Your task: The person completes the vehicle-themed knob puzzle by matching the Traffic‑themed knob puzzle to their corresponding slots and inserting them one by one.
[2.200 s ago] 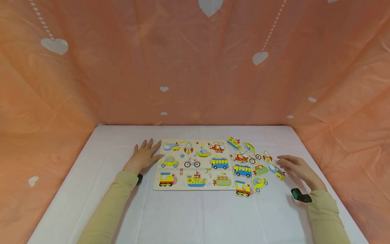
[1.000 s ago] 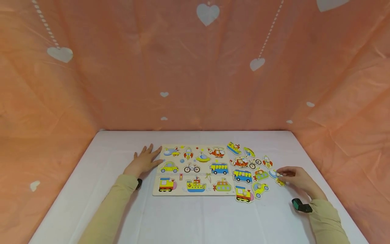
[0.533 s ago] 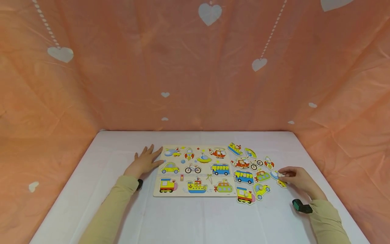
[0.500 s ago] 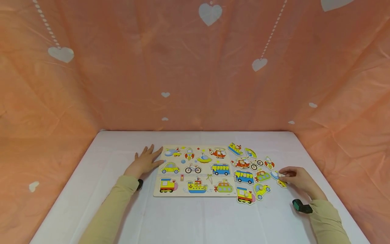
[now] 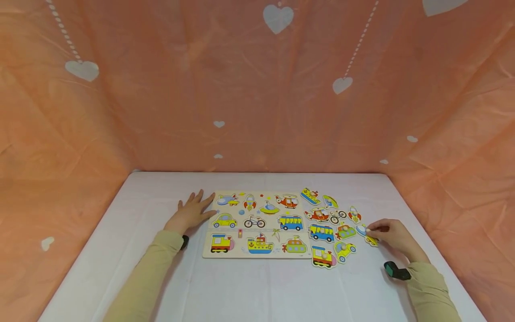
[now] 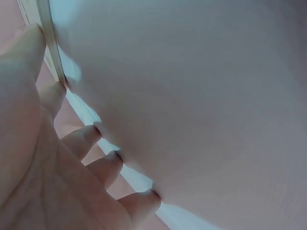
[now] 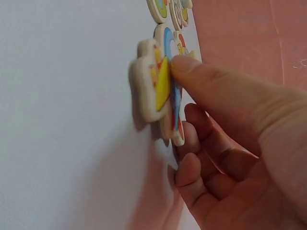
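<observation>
My left hand [image 5: 187,218] lies on the table with its fingers spread. Its thumb and forefinger touch the left edge of a wooden puzzle board [image 5: 240,246] printed with vehicles; the left wrist view shows that edge [image 6: 48,43] at the fingertips. At the far right of the loose pieces, my right hand [image 5: 394,235] pinches the airplane puzzle piece [image 5: 360,230], blue and yellow. In the right wrist view the thumb [image 7: 184,64] presses against the airplane piece [image 7: 146,91], while its knob is hidden by the hand.
Right of the board lie several knobbed pieces, among them a ship [image 5: 310,196], a helicopter [image 5: 316,215], a bus [image 5: 321,233], a submarine [image 5: 345,231], a rocket [image 5: 354,215], a car [image 5: 344,252] and a train [image 5: 323,257]. Pink cloth [image 5: 241,98] encloses the white table [image 5: 241,290].
My right hand has come down onto the airplane piece and taken hold of it. My left hand keeps its place by the board. The head view has tilted slightly.
</observation>
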`<control>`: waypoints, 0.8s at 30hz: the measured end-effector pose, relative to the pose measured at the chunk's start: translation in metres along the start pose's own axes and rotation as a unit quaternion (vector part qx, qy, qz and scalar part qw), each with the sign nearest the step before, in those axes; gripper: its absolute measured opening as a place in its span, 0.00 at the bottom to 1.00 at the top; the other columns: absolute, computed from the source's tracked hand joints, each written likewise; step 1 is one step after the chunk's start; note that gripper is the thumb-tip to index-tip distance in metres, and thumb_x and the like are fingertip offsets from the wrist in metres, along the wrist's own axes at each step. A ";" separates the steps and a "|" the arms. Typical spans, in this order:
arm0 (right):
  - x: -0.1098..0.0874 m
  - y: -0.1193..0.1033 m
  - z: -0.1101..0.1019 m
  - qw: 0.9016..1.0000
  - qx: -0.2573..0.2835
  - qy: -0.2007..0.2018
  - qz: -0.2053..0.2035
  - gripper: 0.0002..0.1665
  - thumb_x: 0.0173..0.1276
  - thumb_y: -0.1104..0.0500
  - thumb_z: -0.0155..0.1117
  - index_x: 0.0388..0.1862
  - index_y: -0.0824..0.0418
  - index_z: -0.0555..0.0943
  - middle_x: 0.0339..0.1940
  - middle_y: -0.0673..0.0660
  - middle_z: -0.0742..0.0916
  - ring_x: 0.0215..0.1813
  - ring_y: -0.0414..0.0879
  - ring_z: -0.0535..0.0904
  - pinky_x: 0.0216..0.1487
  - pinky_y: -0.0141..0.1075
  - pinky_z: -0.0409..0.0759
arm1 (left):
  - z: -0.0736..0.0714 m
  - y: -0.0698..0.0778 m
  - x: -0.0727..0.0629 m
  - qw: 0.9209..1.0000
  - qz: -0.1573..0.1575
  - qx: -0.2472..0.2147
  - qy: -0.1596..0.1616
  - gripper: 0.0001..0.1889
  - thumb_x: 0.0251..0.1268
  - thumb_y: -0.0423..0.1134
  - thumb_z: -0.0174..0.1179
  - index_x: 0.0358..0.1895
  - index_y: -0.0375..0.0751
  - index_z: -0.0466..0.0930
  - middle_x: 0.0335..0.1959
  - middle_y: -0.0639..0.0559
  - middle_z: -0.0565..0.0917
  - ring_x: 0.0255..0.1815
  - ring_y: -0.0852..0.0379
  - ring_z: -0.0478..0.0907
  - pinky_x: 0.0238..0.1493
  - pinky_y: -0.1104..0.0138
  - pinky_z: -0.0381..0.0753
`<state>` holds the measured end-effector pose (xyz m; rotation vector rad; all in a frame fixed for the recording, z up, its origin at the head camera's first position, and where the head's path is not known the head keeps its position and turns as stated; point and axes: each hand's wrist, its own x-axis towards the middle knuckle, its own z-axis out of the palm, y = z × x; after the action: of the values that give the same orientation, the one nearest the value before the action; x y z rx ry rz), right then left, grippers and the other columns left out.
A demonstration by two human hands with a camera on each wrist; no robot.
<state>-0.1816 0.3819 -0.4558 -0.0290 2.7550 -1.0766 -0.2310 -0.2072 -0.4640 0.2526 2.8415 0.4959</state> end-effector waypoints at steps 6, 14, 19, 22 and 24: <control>0.002 -0.003 -0.004 0.999 -0.016 0.015 -0.026 0.18 0.61 0.55 0.71 0.42 0.68 0.83 0.36 0.55 0.85 0.36 0.47 0.75 0.31 0.31 0.76 | 0.000 0.001 -0.001 1.000 0.001 0.002 -0.002 0.38 0.69 0.60 0.51 0.76 0.49 0.51 0.75 0.31 0.45 0.73 0.28 0.37 0.63 0.30 0.35; 0.010 -0.018 -0.008 0.997 -0.030 0.036 -0.067 0.18 0.60 0.53 0.72 0.41 0.67 0.84 0.35 0.56 0.85 0.37 0.48 0.76 0.34 0.32 0.77 | -0.002 0.003 -0.002 1.000 0.007 0.004 -0.005 0.38 0.69 0.59 0.51 0.76 0.48 0.51 0.75 0.31 0.45 0.73 0.29 0.38 0.63 0.30 0.36; 0.019 -0.030 -0.007 0.996 -0.024 0.034 -0.080 0.17 0.61 0.52 0.71 0.41 0.65 0.85 0.36 0.56 0.84 0.39 0.49 0.76 0.36 0.33 0.77 | -0.003 0.003 -0.002 1.000 0.009 0.012 -0.001 0.39 0.68 0.60 0.51 0.76 0.48 0.50 0.74 0.30 0.45 0.73 0.28 0.38 0.63 0.30 0.36; 0.024 -0.040 -0.004 0.996 -0.009 0.031 -0.083 0.17 0.61 0.53 0.71 0.41 0.65 0.85 0.37 0.57 0.84 0.39 0.50 0.76 0.37 0.34 0.77 | -0.002 0.002 -0.003 1.000 0.012 0.016 0.003 0.40 0.67 0.61 0.52 0.76 0.47 0.51 0.74 0.29 0.45 0.73 0.28 0.38 0.64 0.31 0.37; 0.027 -0.048 -0.003 0.996 0.002 0.027 -0.083 0.17 0.62 0.53 0.71 0.42 0.65 0.84 0.38 0.57 0.84 0.39 0.50 0.76 0.36 0.36 0.78 | -0.002 0.003 -0.003 1.000 0.014 0.021 0.007 0.40 0.67 0.62 0.52 0.76 0.47 0.51 0.74 0.29 0.45 0.73 0.28 0.39 0.65 0.32 0.37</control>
<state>-0.2110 0.3459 -0.4260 -0.2357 2.8399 -1.1386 -0.2281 -0.2061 -0.4607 0.2981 2.8676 0.4456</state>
